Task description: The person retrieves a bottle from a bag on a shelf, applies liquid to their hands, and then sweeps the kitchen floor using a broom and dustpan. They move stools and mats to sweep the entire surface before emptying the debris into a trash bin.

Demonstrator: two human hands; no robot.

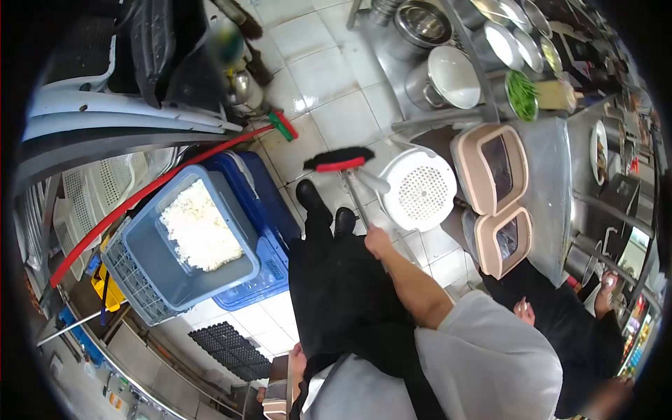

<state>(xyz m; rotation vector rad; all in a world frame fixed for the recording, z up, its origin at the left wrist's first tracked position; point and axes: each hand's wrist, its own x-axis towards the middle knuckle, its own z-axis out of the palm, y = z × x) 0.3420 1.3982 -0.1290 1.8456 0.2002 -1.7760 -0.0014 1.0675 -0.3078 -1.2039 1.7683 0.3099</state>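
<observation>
My right hand (379, 242) is wrapped around the grey handle of a broom (355, 199). The broom's red head with black bristles (340, 159) rests on the tiled floor just ahead of my black shoes. At my side, my left hand (299, 361) shows only in part beside my black apron; its fingers are mostly hidden. A brownish container (276, 406) is below it at the frame's bottom edge. Close to the broom head on the right stands a white stool with a perforated seat (421, 194).
To the left, a blue-grey tub (143, 255) holding white rice-like food sits by a blue lidded bin (269, 262). A red pole (157, 190) leans across there. On the right are two beige bins (523, 168), a steel counter (549, 203) and another person in black (560, 318).
</observation>
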